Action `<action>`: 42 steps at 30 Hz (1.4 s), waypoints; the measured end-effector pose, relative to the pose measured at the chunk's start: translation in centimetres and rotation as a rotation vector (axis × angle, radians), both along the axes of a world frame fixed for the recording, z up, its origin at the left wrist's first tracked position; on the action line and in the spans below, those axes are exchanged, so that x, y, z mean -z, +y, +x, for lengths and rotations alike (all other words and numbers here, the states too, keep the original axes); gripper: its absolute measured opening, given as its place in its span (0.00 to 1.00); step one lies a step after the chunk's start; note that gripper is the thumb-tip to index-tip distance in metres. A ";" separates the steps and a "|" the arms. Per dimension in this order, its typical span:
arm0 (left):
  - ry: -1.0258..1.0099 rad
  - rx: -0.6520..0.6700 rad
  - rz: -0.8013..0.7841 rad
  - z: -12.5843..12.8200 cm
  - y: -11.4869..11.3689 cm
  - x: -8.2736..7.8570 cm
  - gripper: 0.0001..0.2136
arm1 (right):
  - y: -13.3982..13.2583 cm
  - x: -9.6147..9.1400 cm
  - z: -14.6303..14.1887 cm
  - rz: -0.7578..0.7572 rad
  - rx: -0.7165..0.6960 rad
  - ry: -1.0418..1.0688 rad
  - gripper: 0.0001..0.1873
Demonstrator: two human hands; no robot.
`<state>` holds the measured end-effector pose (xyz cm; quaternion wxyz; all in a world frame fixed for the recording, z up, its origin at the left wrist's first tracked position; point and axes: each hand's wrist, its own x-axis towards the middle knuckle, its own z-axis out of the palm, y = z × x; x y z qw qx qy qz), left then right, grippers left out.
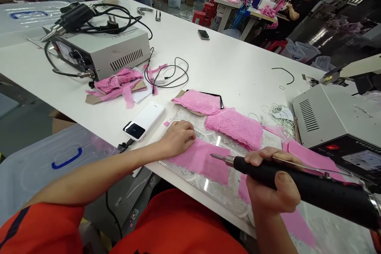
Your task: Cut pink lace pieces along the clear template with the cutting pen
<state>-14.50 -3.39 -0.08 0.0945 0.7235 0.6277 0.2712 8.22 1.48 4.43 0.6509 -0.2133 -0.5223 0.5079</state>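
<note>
My right hand (272, 188) is wrapped round the black handle of a hot cutting tool (300, 184), whose metal tip points left just above a strip of pink lace (205, 160). My left hand (178, 138) lies on the left end of that strip with its fingers curled, pressing it onto a glass plate (220, 194) at the table's near edge. More pink lace pieces (235, 126) lie just behind the strip.
A white power bank (145, 120) lies left of my left hand. Grey control boxes stand at the right (333, 123) and far left (104, 49), with cables (166, 73) and a pink lace bundle (117, 83) between. A phone (203, 34) lies farther back. A person sits at sewing machines behind.
</note>
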 end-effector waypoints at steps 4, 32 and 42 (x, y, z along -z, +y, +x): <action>0.014 -0.011 -0.037 0.4 0.0 -0.1 0.03 | -0.1 0.1 0.9 -0.002 0.008 0.000 0.10; 0.168 0.316 0.220 8.5 -1.3 -0.3 0.09 | 0.2 -0.4 6.4 -0.024 0.161 0.007 0.10; 0.320 0.318 0.162 9.3 -1.4 0.7 0.16 | 1.0 0.2 5.9 -0.020 0.185 0.075 0.09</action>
